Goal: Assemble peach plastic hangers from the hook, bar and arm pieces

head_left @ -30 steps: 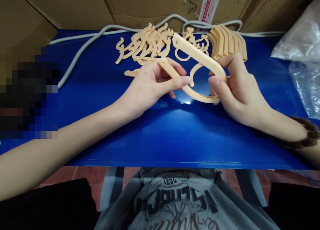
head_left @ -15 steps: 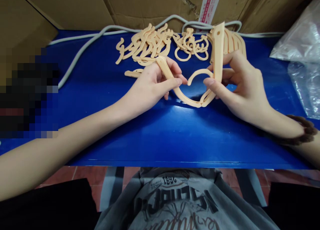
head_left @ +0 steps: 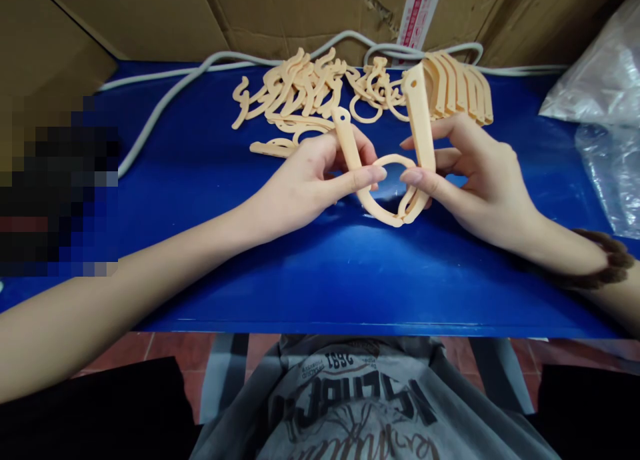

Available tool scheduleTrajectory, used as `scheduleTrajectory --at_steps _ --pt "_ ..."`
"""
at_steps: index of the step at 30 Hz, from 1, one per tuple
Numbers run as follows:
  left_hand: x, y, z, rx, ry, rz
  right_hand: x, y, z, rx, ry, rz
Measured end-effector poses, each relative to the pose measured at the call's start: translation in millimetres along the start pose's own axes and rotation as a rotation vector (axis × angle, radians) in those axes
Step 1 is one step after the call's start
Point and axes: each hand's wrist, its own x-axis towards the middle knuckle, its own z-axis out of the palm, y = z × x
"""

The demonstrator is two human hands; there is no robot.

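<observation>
Fingers and thumb of the left hand [head_left: 320, 170]: closed on the left arm [head_left: 349, 143] of 1 jointed frame, pale peach, thumb on the near face. Right hand [head_left: 467, 170]: thumb and fingers pinching the right arm [head_left: 423, 127] of the same frame, thumb pointing inward. The 2 thumb tips lie near each other, a small gap between.

Jointed frame [head_left: 399, 220], 1: held between the hands above the table, its 2 arms spread in a U. Each arm has 1 hole at its free end, which stands past the fingers, away from the person. Joint at the bottom of the U, nearer the person than both thumbs. Curved hook [head_left: 395, 159], 1: arching between the hands, just above the thumb tips.

Loose flat pieces [head_left: 270, 147], same colour, count unclear: just beyond the left hand, partly hidden by it. Heap of wavy pieces [head_left: 305, 90]: farther back, overlapping. Cluster of loose hooks [head_left: 367, 117]: right of the heap, beyond the frame. Row of arm pieces [head_left: 460, 90]: nested side by side, just beyond the right hand.

Brown band [head_left: 607, 260], 1: around the right wrist. Blue table [head_left: 320, 280]: beneath all pieces. White cable [head_left: 170, 103]: along the back and left. Clear plastic bag [head_left: 603, 67]: far right. Cardboard [head_left: 295, 20]: behind, bearing a red-and-white label [head_left: 420, 13].
</observation>
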Motion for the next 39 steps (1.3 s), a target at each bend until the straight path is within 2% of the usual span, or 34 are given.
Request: scheduleTrajectory --at_steps 5,8,13,16,20,26,34,39 --pt "-1 2 -1 0.022 -0.005 0.004 5 0 0 0.013 0.14 -0.001" --pt "-2 4 -3 0.101 0.009 0.026 7 1 0 -0.004 0.153 0.024" --pt "-2 3 -3 0.194 0.008 0.051 5 6 -4 -0.143 0.039 0.013" --pt "-4 2 0 0.246 -0.034 0.034 1 6 -4 -0.279 -0.053 -0.057" --pt "-9 5 3 0.451 -0.045 0.013 -3 -5 -2 -0.433 -0.159 -0.181" --pt "-10 10 3 0.699 -0.047 0.023 -4 -16 1 -0.489 -0.21 -0.118" --pt "-10 14 4 0.752 -0.009 -0.004 -6 -7 -1 -0.636 -0.184 -0.225" --pt "-11 10 1 0.812 -0.024 0.008 -2 0 -5 -0.608 -0.348 -0.328"
